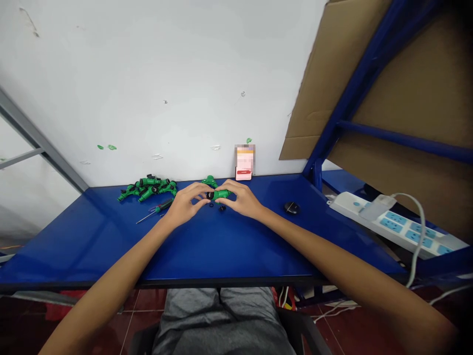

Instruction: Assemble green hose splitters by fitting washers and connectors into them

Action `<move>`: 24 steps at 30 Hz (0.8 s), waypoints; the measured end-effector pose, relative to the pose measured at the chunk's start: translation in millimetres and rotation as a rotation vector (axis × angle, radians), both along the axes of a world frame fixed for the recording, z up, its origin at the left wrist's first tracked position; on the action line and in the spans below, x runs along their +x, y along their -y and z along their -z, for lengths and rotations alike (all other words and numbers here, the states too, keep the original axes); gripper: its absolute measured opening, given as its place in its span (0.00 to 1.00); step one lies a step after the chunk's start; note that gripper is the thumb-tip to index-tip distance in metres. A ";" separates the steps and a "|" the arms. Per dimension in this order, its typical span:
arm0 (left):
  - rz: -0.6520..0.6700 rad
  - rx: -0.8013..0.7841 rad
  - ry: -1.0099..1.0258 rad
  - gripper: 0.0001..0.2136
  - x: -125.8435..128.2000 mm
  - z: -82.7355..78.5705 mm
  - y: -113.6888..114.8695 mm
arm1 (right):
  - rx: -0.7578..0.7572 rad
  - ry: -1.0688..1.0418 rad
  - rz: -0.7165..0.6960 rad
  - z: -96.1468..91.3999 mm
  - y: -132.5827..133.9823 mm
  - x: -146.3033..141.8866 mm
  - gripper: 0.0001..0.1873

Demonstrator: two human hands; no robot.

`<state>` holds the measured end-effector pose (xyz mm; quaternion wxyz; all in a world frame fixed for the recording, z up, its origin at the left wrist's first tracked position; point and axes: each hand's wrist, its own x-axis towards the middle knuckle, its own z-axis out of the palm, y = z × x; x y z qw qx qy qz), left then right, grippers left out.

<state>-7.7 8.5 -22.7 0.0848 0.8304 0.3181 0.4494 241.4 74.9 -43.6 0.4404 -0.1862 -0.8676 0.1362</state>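
Note:
Both of my hands meet over the middle of the blue table [221, 246]. My right hand [240, 199] grips a green plastic fitting [220, 194] with a black ring at its left end. My left hand [186, 202] pinches that black-ringed end with its fingertips. Small black rings [222, 208] lie on the table just under my hands. Another green fitting [210, 181] sits right behind my fingers.
A pile of several green fittings [148, 188] lies at the back left, with a green-handled screwdriver [157, 209] in front of it. A black round cap [291, 207] rests to the right. A small card [244, 162] leans on the wall. A white power strip [395, 223] lies at the far right.

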 end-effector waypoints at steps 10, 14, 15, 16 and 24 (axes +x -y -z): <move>0.020 -0.044 0.069 0.06 3.0 -7.8 5.3 | -0.061 0.012 0.033 0.2 1.2 -2.6 0.11; 0.013 -0.120 0.155 0.08 3.9 -4.7 4.2 | -0.081 0.012 0.028 -1.2 3.0 -3.2 0.11; 0.014 -0.149 0.186 0.11 3.9 -3.0 3.4 | -0.086 0.008 0.026 -1.7 3.6 -3.3 0.11; 0.019 -0.184 0.219 0.14 3.8 -1.3 2.6 | -0.090 0.003 0.024 -2.1 4.1 -3.3 0.11; 0.019 -0.212 0.194 0.14 2.9 -0.1 -0.3 | -0.098 -0.019 0.027 -4.2 4.2 -2.6 0.10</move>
